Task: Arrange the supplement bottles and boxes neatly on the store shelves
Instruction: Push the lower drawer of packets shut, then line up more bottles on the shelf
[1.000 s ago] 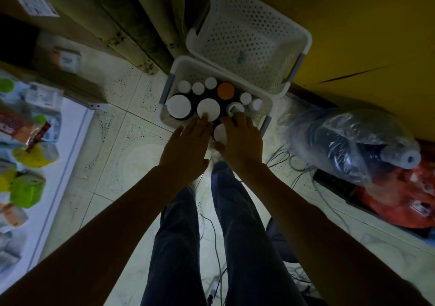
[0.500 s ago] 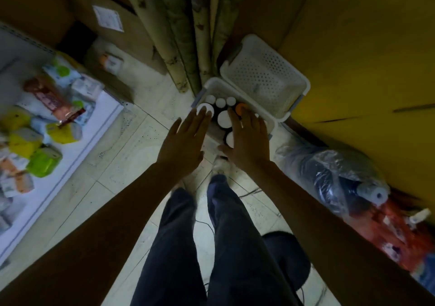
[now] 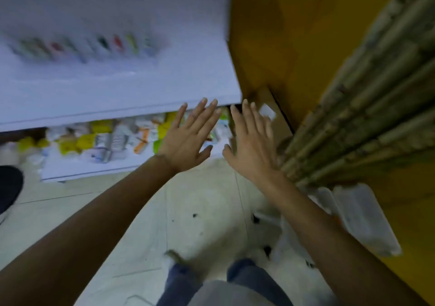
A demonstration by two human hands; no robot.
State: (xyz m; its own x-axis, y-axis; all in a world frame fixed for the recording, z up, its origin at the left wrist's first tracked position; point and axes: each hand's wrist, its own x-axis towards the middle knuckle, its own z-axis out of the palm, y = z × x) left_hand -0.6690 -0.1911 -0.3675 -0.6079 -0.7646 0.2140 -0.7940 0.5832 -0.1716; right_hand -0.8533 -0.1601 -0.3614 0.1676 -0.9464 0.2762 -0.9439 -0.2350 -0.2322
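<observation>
Knees in blue trousers (image 3: 247,277) sit at the bottom edge, over a pale tiled floor (image 3: 200,211). White baskets (image 3: 362,221) now lie at the lower right, badly blurred; the capped bottles seen in one of them half a second ago cannot be made out. Both hands have left that basket and carry nothing.

The left hand (image 3: 186,140) is raised with fingers straight and spread. The right hand (image 3: 251,145) is just beside it, also flat and empty; the two are apart.

The view has swung toward the shelving. Beyond the left hand, the lower shelf (image 3: 82,173) holds a jumble of yellow, white and orange packs (image 3: 106,138). The upper shelf (image 3: 117,93) carries a smeared row of products (image 3: 82,46), type not legible. Beyond the right hand is a cardboard box (image 3: 277,126). Greenish rolls (image 3: 364,117) lean at right against a yellow wall (image 3: 282,34).
</observation>
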